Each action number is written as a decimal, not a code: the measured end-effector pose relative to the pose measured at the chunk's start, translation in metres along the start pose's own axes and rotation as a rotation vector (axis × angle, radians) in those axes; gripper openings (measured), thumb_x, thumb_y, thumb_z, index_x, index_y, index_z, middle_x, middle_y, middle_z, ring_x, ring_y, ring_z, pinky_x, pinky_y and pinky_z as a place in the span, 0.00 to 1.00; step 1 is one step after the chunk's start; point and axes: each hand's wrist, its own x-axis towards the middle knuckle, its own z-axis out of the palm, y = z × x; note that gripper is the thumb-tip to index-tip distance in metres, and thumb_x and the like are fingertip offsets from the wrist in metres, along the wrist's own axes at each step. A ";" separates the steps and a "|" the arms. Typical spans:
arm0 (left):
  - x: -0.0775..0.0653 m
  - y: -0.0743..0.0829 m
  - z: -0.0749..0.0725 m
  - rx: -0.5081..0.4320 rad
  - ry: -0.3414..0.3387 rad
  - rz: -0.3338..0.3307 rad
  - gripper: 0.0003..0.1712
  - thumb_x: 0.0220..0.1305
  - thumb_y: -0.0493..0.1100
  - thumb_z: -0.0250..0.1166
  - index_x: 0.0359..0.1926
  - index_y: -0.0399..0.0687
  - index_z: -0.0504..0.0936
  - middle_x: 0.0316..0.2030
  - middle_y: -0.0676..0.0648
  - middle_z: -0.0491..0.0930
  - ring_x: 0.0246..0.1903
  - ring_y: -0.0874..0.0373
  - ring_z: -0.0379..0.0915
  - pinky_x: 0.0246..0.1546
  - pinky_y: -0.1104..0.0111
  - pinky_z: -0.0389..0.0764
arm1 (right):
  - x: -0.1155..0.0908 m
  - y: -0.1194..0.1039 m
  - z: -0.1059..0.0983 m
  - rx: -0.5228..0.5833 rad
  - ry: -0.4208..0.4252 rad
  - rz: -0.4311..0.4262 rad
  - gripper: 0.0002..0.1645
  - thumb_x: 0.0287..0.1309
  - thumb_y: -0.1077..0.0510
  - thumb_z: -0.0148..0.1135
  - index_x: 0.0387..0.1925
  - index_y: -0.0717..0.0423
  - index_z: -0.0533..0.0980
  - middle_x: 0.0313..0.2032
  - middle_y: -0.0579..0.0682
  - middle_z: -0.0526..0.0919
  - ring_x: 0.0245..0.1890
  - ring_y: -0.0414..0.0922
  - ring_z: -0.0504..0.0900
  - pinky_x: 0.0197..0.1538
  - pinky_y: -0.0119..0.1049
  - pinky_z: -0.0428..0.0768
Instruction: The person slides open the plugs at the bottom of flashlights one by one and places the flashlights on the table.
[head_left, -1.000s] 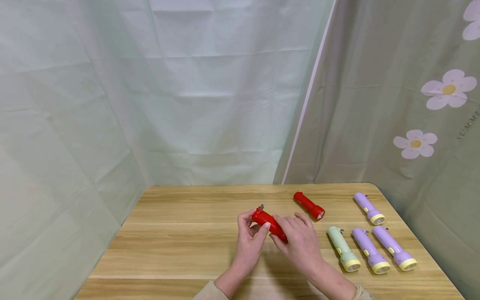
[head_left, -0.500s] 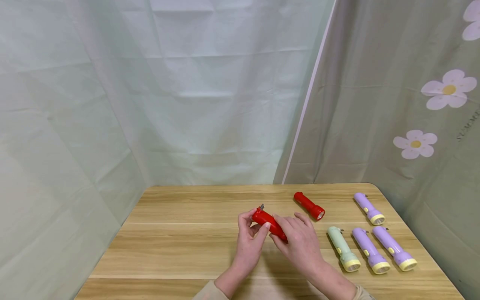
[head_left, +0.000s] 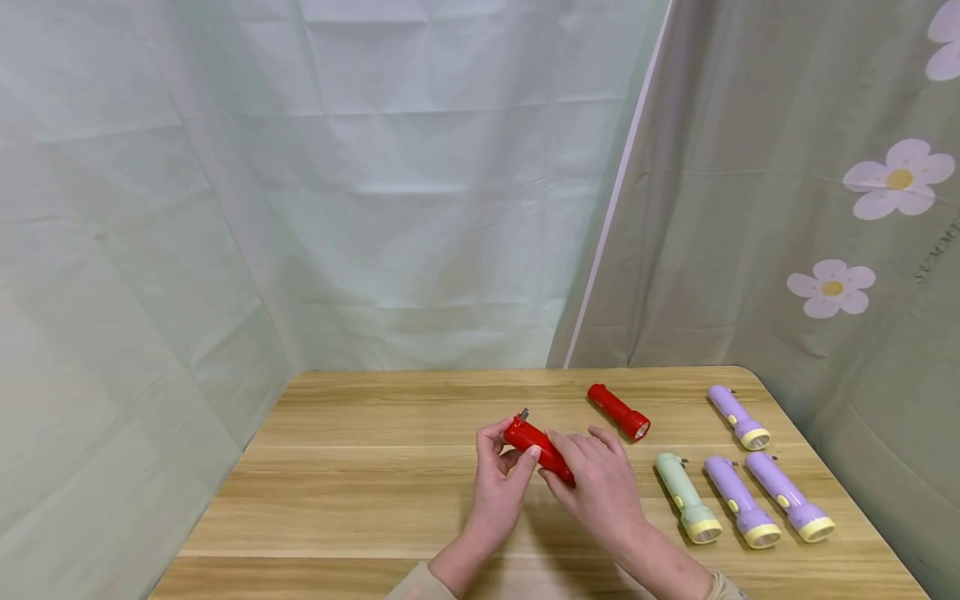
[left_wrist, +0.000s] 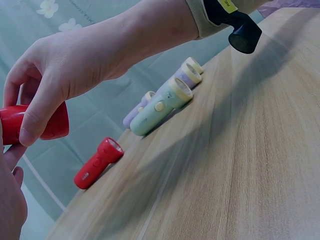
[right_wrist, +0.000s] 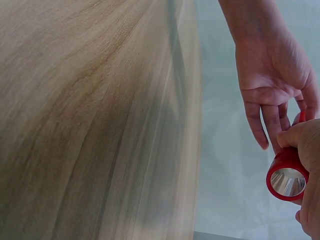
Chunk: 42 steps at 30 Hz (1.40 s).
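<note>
Both hands hold a red flashlight (head_left: 534,440) above the table, tilted with its tail up to the left and a small grey tab sticking out there. My left hand (head_left: 498,492) pinches the tail half between thumb and fingers. Around the head end curls my right hand (head_left: 600,487), covering much of it in the head view. The right wrist view shows the silvery reflector (right_wrist: 288,182) in the flashlight's red head. Behind the right hand, a second red flashlight (head_left: 618,412) lies on the table.
Right of the hands lie a green flashlight (head_left: 686,497) and three purple ones, among them a far purple flashlight (head_left: 738,417), with pale yellow rims. The wooden table (head_left: 337,483) is backed by hanging curtains (head_left: 420,208).
</note>
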 end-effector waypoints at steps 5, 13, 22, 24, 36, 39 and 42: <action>0.000 -0.001 0.000 0.009 -0.003 0.010 0.30 0.73 0.40 0.64 0.68 0.51 0.60 0.64 0.43 0.71 0.53 0.44 0.76 0.52 0.53 0.83 | 0.000 0.000 0.000 0.000 -0.013 0.009 0.34 0.39 0.57 0.85 0.52 0.57 0.83 0.37 0.50 0.88 0.36 0.48 0.86 0.58 0.55 0.76; 0.000 -0.003 -0.001 0.013 -0.009 0.018 0.29 0.73 0.40 0.64 0.68 0.51 0.60 0.64 0.42 0.71 0.53 0.45 0.76 0.52 0.53 0.83 | -0.001 -0.001 -0.001 -0.004 -0.063 0.041 0.34 0.43 0.55 0.83 0.54 0.56 0.82 0.38 0.50 0.88 0.37 0.48 0.86 0.61 0.55 0.74; 0.000 -0.002 0.000 0.014 -0.009 0.020 0.29 0.73 0.39 0.64 0.68 0.51 0.60 0.64 0.43 0.71 0.53 0.45 0.76 0.52 0.59 0.83 | -0.002 -0.002 -0.001 -0.009 -0.075 0.051 0.34 0.43 0.55 0.84 0.54 0.56 0.82 0.38 0.49 0.88 0.37 0.47 0.85 0.61 0.54 0.74; 0.000 -0.003 0.000 0.012 -0.008 0.030 0.29 0.73 0.38 0.63 0.68 0.50 0.60 0.64 0.42 0.71 0.52 0.44 0.76 0.52 0.59 0.83 | -0.002 -0.002 -0.001 -0.010 -0.070 0.049 0.34 0.42 0.55 0.84 0.54 0.55 0.82 0.37 0.49 0.88 0.36 0.47 0.85 0.61 0.54 0.74; -0.001 -0.001 0.000 0.008 -0.001 0.003 0.31 0.73 0.40 0.64 0.69 0.55 0.59 0.62 0.40 0.72 0.53 0.44 0.76 0.50 0.61 0.83 | -0.002 -0.001 0.000 -0.005 -0.069 0.047 0.35 0.43 0.56 0.83 0.56 0.55 0.81 0.38 0.49 0.88 0.37 0.47 0.85 0.61 0.55 0.74; -0.001 -0.001 0.000 0.003 -0.003 0.004 0.32 0.73 0.40 0.64 0.70 0.53 0.58 0.62 0.40 0.72 0.53 0.44 0.76 0.50 0.61 0.83 | -0.002 0.000 0.001 -0.005 -0.062 0.046 0.35 0.42 0.56 0.84 0.56 0.55 0.81 0.38 0.49 0.88 0.37 0.47 0.85 0.61 0.55 0.74; -0.001 -0.001 0.000 0.008 -0.001 0.005 0.32 0.73 0.40 0.64 0.70 0.54 0.58 0.62 0.40 0.72 0.53 0.44 0.76 0.50 0.62 0.83 | -0.001 0.000 0.001 -0.007 -0.063 0.050 0.35 0.42 0.55 0.84 0.55 0.55 0.82 0.38 0.48 0.88 0.38 0.47 0.85 0.60 0.55 0.74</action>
